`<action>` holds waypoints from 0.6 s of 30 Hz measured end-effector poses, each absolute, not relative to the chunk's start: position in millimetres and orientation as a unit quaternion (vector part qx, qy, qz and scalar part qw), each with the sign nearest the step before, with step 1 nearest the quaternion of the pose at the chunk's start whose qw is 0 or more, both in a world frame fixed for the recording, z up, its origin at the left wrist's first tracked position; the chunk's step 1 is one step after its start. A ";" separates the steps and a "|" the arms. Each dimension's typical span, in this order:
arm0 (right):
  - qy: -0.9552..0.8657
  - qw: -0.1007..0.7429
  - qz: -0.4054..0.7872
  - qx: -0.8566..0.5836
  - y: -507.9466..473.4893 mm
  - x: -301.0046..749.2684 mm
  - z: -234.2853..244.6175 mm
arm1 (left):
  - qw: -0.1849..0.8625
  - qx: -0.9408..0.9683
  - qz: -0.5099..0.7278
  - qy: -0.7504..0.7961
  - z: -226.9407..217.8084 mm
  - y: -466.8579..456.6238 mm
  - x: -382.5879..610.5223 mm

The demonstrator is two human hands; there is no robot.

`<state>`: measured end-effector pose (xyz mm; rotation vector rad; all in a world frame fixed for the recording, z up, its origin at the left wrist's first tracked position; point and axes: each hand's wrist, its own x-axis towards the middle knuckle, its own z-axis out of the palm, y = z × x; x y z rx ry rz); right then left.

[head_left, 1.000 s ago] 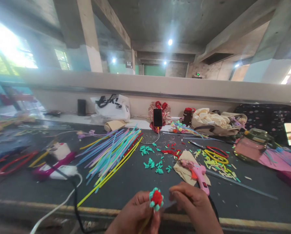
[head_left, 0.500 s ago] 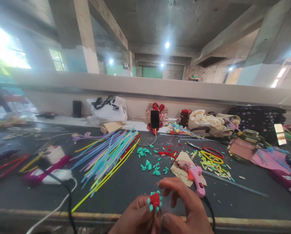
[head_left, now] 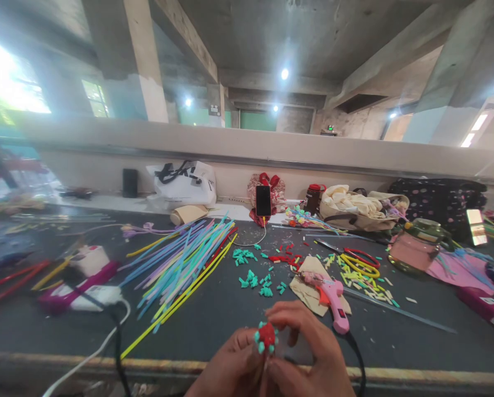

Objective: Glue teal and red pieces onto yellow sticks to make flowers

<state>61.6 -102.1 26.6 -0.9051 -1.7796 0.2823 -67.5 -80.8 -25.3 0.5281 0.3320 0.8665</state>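
Observation:
Low in the view, near the table's front edge, I hold a small pipe-cleaner flower (head_left: pixel 267 334) with a fuzzy red middle and short teal pieces round it. My left hand (head_left: pixel 236 361) is closed on it from the left, fingers pinching below the head. From the right, my right hand (head_left: pixel 315 350) curls round the flower, with fingertips at its upper edge and the thumb by the stem. Most of the stem is hidden by my hands. Just beyond lie cut teal pieces (head_left: pixel 249 279) and red pieces (head_left: pixel 286 259) on the dark table (head_left: pixel 205 325).
A pink glue gun (head_left: pixel 333 303) rests on cardboard at right, its black cord running toward me. Yellow-handled scissors (head_left: pixel 359 263) lie among yellow pieces. Long pipe cleaners (head_left: pixel 184 270) spread at left, beside a power strip (head_left: pixel 85 289). A phone (head_left: pixel 263 200) stands at the back, left of a jug (head_left: pixel 418 248).
The flower has shifted slightly right and up and is turned a little. My right fingers and thumb have closed in nearer to it. My left hand stays around the stem.

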 end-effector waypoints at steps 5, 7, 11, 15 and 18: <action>-0.720 0.548 0.144 -0.401 -104.3 60.2 22.1 | 0.859 0.295 0.389 0.153 -31.7 -79.0 -66.8; -0.723 0.540 0.160 -0.400 -104.3 63.1 18.4 | 0.867 0.311 0.362 0.145 -29.3 -77.1 -68.0; -0.724 0.537 0.159 -0.403 -102.5 69.1 16.1 | 0.864 0.312 0.366 0.150 -25.8 -73.6 -68.2; -0.742 0.512 0.120 -0.415 -99.8 71.8 22.0 | 0.863 0.305 0.364 0.170 -20.3 -73.1 -67.1; -0.757 0.503 0.075 -0.411 -98.1 70.9 27.1 | 0.868 0.296 0.353 0.186 -10.2 -74.9 -66.7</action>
